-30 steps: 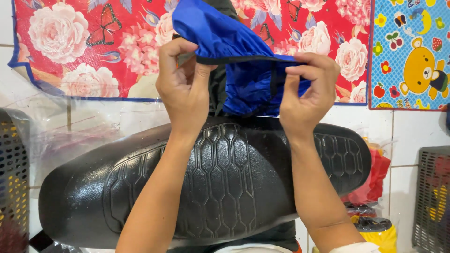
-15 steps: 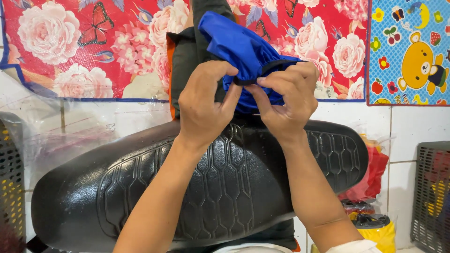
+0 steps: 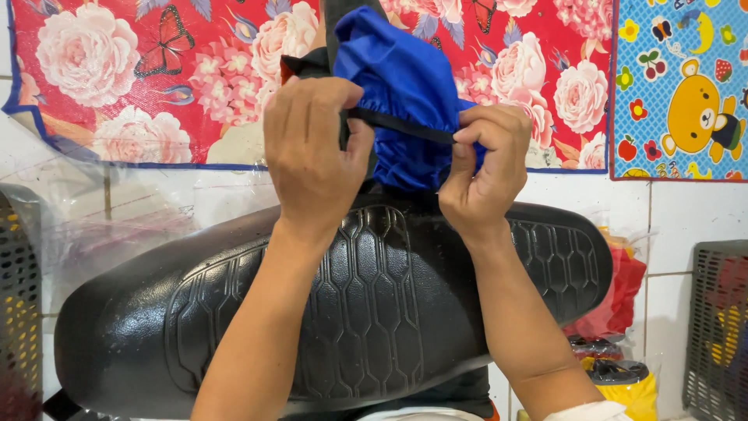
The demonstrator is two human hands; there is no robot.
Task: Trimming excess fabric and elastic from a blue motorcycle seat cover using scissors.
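Note:
A blue fabric cover (image 3: 401, 86) with a black elastic edge (image 3: 405, 127) is bunched up in front of me, above a long black seat (image 3: 374, 312) with a raised hexagon pattern. My left hand (image 3: 312, 152) pinches the elastic edge at its left end. At the right end, my right hand (image 3: 483, 171) grips the same edge, and the band is stretched tight between them. A dark upright object (image 3: 312, 66) stands behind the blue fabric and is mostly hidden by it.
A red floral sheet (image 3: 140, 78) hangs on the tiled wall, with a blue cartoon sheet (image 3: 686, 93) to its right. Dark mesh baskets stand at the left edge (image 3: 19, 312) and right edge (image 3: 713, 327). Red bags (image 3: 615, 296) and a yellow container (image 3: 623, 386) sit behind the seat.
The hands came together at the cover's edge, then spread apart again, pulling the black elastic band taut. The blue cover has bunched up higher.

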